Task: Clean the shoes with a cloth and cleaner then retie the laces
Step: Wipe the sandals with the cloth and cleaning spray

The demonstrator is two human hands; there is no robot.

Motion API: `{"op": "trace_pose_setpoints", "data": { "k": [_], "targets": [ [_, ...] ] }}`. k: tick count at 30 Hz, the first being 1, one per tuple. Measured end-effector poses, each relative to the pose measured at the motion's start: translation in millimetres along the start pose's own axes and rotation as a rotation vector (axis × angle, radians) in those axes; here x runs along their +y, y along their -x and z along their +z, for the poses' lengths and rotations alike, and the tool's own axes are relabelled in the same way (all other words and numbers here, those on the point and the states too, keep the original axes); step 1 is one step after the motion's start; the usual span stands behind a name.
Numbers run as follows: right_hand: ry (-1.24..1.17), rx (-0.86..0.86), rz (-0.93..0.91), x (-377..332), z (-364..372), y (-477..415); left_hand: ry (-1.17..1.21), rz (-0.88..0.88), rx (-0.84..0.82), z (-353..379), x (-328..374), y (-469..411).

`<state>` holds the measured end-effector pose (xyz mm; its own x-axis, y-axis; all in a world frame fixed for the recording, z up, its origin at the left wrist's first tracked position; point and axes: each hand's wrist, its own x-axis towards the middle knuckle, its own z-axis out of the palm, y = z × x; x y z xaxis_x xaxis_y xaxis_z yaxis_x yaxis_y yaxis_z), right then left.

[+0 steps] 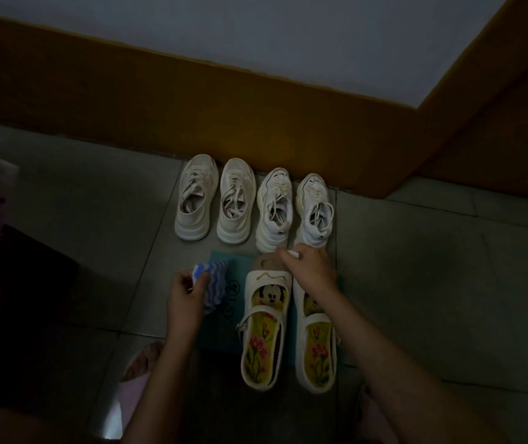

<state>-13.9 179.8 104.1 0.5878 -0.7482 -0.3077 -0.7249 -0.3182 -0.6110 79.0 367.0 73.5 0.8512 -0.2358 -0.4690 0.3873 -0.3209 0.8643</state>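
Two white strap shoes with flowered yellow insoles lie side by side on a teal mat [221, 331]: the left strap shoe [264, 328] and the right strap shoe [317, 347]. My right hand [310, 270] rests over the toe of the right strap shoe and pinches a small white object, too small to name. My left hand [187, 296] grips a blue-and-white striped cloth [216, 280] just left of the shoes. Beyond them, two pairs of white lace-up sneakers stand along the wall: one pair [216, 200] at left, another pair [294, 209] at right, laces loose.
The floor is grey tile [432, 283], dimly lit. An orange-brown skirting band [192, 116] runs along the wall behind the sneakers and turns a corner at the right. My foot in a pink slipper [139, 366] is at lower left. Dark cloth lies at far left.
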Motion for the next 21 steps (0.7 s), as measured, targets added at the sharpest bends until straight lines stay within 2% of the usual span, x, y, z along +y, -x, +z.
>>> {"op": "trace_pose_setpoints", "data": {
  "k": [2, 4, 7, 11, 13, 16, 19, 21],
  "targets": [
    [0.041, -0.039, 0.027, 0, -1, 3, 0.013, -0.016, -0.006, -1, 0, 0],
    [0.119, 0.015, 0.028, -1, 1, 6, 0.03, -0.03, -0.009, -1, 3, 2],
    [0.059, 0.083, 0.015, 0, 3, 8, 0.025, -0.032, -0.002, -2, 5, 3],
    [0.077, 0.0, 0.05, -1, 1, 10, 0.027, -0.045, -0.014, -5, 5, 3],
    [0.083, 0.041, 0.069, 1, 1, 10, 0.025, -0.041, -0.011, -5, 6, 2],
    [-0.093, 0.058, 0.036, 0, 6, 9, 0.04, -0.04, -0.009, -5, 7, 2],
    [-0.465, -0.131, 0.013, -20, 16, 8, 0.061, -0.05, 0.008, -8, 11, 3],
    [-0.623, -0.239, -0.005, -37, 31, 7, 0.08, -0.049, 0.051, -13, 13, 1]
  ]
}}
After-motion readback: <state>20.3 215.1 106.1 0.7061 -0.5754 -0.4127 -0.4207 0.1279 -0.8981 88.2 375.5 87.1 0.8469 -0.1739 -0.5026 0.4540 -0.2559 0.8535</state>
